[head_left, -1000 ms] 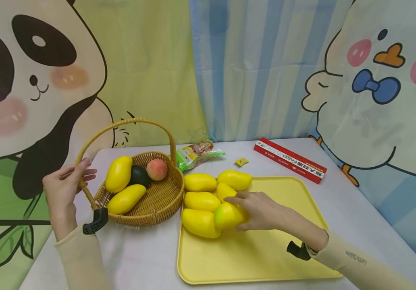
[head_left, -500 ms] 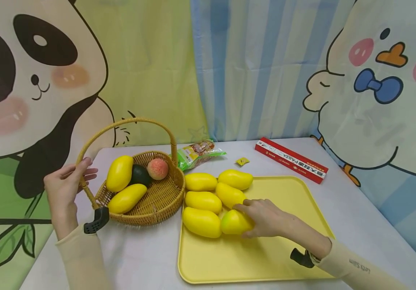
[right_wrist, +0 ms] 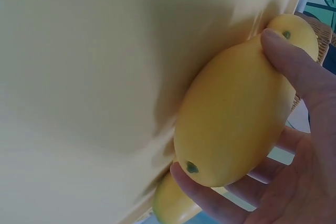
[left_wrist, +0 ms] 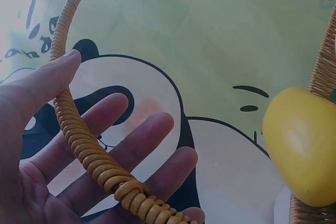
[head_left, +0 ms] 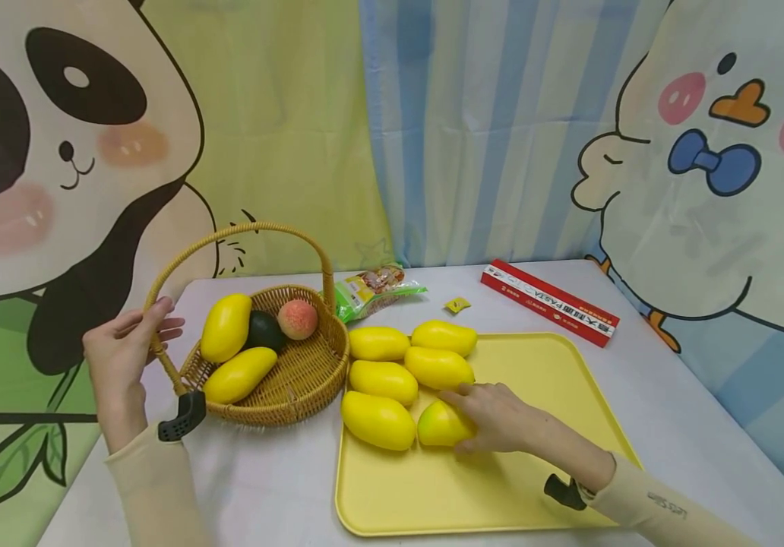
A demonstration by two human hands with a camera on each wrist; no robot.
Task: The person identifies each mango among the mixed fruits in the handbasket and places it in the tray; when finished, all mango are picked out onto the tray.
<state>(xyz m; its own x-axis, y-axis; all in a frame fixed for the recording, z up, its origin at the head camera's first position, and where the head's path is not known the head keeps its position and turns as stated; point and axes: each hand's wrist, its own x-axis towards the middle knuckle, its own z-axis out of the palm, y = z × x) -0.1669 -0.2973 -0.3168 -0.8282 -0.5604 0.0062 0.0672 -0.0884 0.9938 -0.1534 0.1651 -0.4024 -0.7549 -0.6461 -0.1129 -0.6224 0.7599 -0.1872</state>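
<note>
My left hand holds one side of the wicker basket's handle, thumb over it and fingers loosely spread behind. Inside the basket are two yellow mangoes, a dark green fruit and a peach. My right hand grips a mango with a greenish end low over the yellow tray. In the right wrist view, thumb and fingers reach round that mango. Several other mangoes lie in two columns at the tray's left side.
Behind the tray lie a green-edged food packet, a small yellow sachet and a long red pasta box. A printed curtain hangs along the table's back edge.
My right hand has shifted the held mango right and towards me, away from the mango on its left. The mango behind it has turned to lie crosswise. My left hand stays on the handle.
</note>
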